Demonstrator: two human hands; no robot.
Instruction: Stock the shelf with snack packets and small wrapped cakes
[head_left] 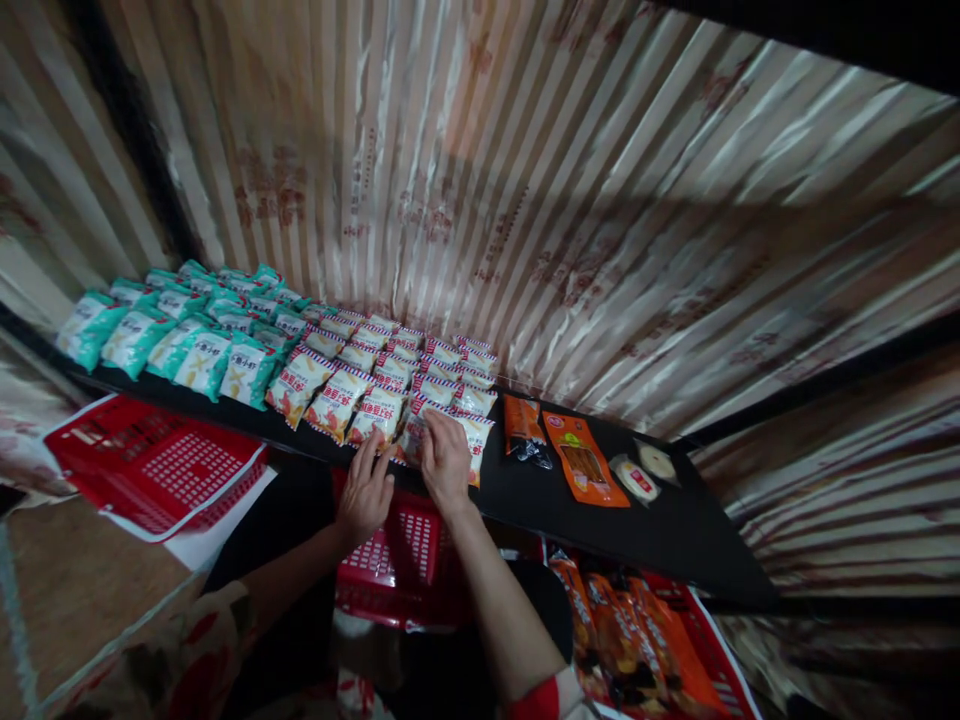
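At the front of the shelf (525, 495), the left hand (366, 497) lies open against a white packet (379, 405); the right hand (447, 457) curls over the next packet (414, 432), grip unclear. Light, even pressure should keep both square.

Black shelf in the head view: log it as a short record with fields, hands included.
Surface: black shelf
Left end: teal packets, in rows
Middle: white-and-orange packets with striped edges, in rows
Right end: two orange packets, two pale round items
Left hand: fingers spread at the middle group's front row
Right hand: fingers over a front-row packet; grip unclear
Below: red baskets
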